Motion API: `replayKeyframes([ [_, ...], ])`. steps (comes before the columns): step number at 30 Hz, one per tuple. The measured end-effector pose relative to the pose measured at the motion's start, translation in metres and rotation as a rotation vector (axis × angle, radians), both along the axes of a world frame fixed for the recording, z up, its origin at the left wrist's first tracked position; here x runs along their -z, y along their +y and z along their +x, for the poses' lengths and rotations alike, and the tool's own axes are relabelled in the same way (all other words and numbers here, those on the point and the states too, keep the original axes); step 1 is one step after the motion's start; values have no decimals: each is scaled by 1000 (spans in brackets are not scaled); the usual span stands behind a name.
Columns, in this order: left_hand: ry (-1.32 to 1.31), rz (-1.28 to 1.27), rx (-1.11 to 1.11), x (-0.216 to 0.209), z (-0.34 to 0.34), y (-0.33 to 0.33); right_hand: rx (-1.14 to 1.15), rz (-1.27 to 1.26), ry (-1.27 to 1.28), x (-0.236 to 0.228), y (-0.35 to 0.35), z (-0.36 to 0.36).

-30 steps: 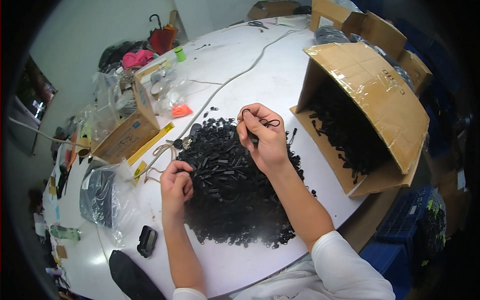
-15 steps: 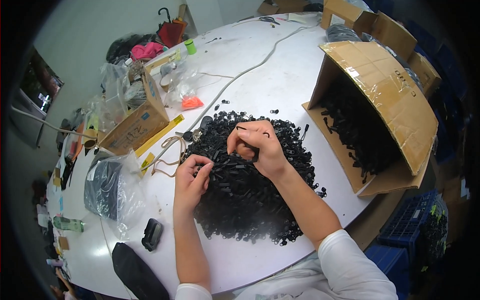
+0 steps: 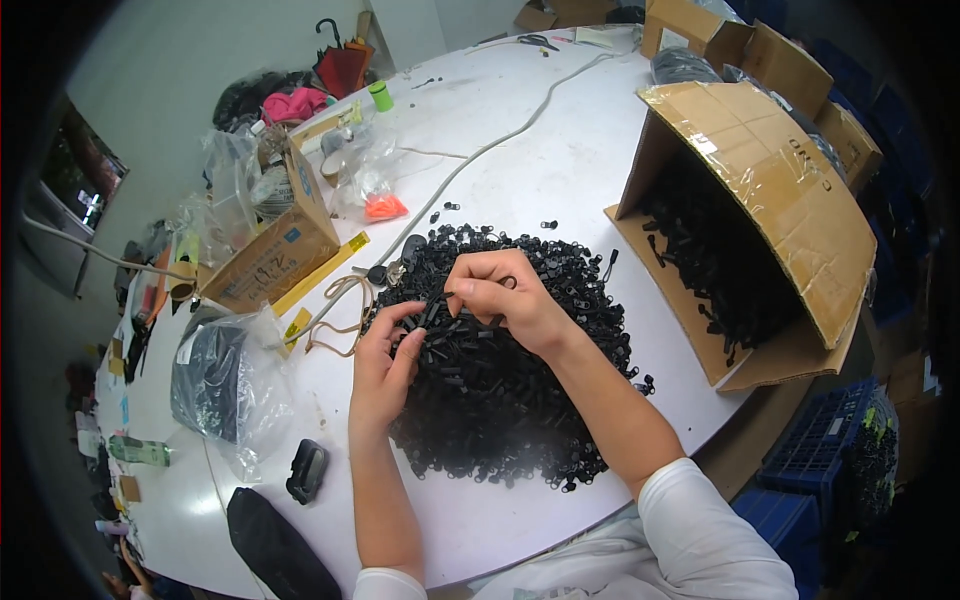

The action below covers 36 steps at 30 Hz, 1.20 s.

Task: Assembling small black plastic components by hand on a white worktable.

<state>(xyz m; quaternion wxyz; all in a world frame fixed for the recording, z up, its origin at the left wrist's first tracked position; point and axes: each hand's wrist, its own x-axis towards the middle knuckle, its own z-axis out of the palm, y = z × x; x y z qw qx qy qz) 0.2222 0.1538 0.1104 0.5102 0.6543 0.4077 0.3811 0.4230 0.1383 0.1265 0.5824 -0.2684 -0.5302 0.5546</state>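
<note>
A large heap of small black zipper pulls (image 3: pixel 500 400) covers the middle of the white table. Over its upper part my right hand (image 3: pixel 512 302) is closed, thumb and forefinger pinching a black zipper pull (image 3: pixel 438 300). A dark loop also shows at the curled fingers of this hand. At the heap's left edge my left hand (image 3: pixel 385 355) has its thumb and fingers apart, facing the pinched pull. Whether its fingertips touch that pull is hard to see.
On the right a tipped cardboard box (image 3: pixel 770 190) holds more black pulls. To the left are an open carton (image 3: pixel 275 255), a plastic bag with dark contents (image 3: pixel 215 385), a black case (image 3: pixel 306 470) and a black pouch (image 3: pixel 275 545). A grey cable (image 3: pixel 500 140) crosses the table.
My left hand's fingers have spread from a closed pinch. My right hand has shifted slightly left and turned, bringing its pinched fingertips close to the left hand.
</note>
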Motion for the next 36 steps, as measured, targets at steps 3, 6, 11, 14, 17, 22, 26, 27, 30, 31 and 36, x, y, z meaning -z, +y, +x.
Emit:
replayKeyframes([
  [3,-57,-123,-2,4,-3,0,84,93,-62,0,1,-6],
  [6,62,97,0,10,-6,3,125,8,-57,-2,-1,-11],
  [11,76,83,-36,5,-8,2,204,117,-220,-3,-1,-12],
  [14,-78,-16,4,-1,-4,-1,229,154,-251,-1,-1,-12],
  [17,-241,-92,26,-3,-3,-3,233,194,-275,0,-1,-14],
  [22,-431,-71,-11,-4,-3,-1,199,191,-320,-2,-2,-12],
  [26,-334,-26,-91,-2,-8,1,190,145,-342,-6,-3,-13],
  [27,-279,27,-106,0,-9,2,192,143,-342,-6,-3,-13],
  [30,-259,2,-131,1,-10,4,209,171,-415,-2,-3,-14],
  [31,-259,1,-129,1,-9,5,259,247,-525,1,-2,-14],
  [36,-191,-21,-193,-2,-8,3,374,393,-809,5,-3,-22],
])
